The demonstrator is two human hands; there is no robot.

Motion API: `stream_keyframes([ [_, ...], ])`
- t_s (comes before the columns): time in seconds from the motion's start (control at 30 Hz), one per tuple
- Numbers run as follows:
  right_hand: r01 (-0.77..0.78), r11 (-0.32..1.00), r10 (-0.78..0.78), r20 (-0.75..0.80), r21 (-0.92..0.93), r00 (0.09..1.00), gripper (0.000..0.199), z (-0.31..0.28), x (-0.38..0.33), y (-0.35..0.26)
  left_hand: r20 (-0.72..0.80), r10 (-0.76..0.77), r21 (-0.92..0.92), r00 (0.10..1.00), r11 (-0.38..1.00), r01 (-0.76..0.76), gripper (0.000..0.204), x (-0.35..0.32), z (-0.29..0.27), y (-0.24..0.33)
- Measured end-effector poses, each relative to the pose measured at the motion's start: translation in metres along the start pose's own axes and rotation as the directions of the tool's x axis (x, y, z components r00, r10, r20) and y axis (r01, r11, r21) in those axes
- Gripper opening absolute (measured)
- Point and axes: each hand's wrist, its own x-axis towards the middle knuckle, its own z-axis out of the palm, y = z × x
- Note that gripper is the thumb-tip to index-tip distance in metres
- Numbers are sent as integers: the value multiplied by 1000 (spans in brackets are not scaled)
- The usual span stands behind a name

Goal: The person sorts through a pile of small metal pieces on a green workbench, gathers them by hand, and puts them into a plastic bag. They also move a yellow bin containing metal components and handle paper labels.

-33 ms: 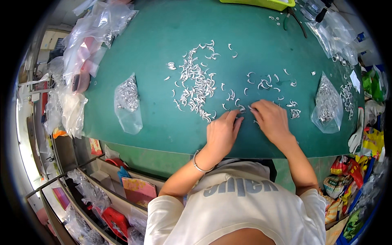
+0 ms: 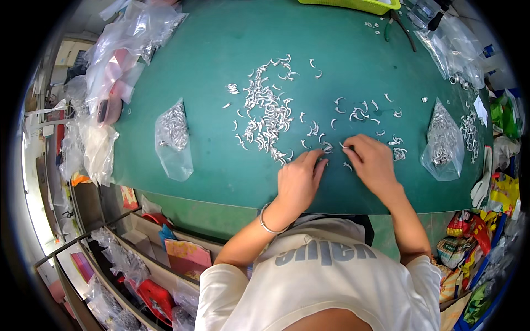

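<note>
Small curved, claw-shaped silvery metal pieces lie in a large pile on the green table, with smaller loose groups to its right. My left hand, with a bangle on the wrist, rests at the near side with fingers bent together. Its fingertips are beside a few curved pieces; what they pinch, if anything, is partly hidden. My right hand pinches one curved metal piece between thumb and fingers. Below that hand's fingertips another loose piece lies on the table.
Clear bags of metal pieces stand left and right on the green table. Pliers and a yellow-green basket sit at the far right. Plastic bags crowd the left edge; a glove hangs at the right.
My right hand has shifted slightly right, widening the gap to my left hand. The loose piece below its fingertips shows more fully. My left hand has barely moved.
</note>
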Motion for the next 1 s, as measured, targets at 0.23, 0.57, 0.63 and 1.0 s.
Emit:
stream_keyframes([
  [0.23, -262, -70, 20, 264, 963, 964, 12, -14, 0, 12, -6, -97, 39, 995, 995, 97, 18, 0, -14, -6],
  [0.57, 137, 981, -149, -78, -136, 986, 19, 17, 7, -4, -15, -202, 90, 979, 975, 203, 27, -5, -27, -14],
  [0.63, 42, 994, -43, -13, -100, 999, 19, 2, 1, 5, 8, -213, 103, 977, 972, 211, 28, -4, -32, -17],
  [1.0, 229, 940, -259, -95, -254, 961, 26, 24, 40, -2, 187, -54, 19, 981, 999, 51, 28, -2, -32, -9],
])
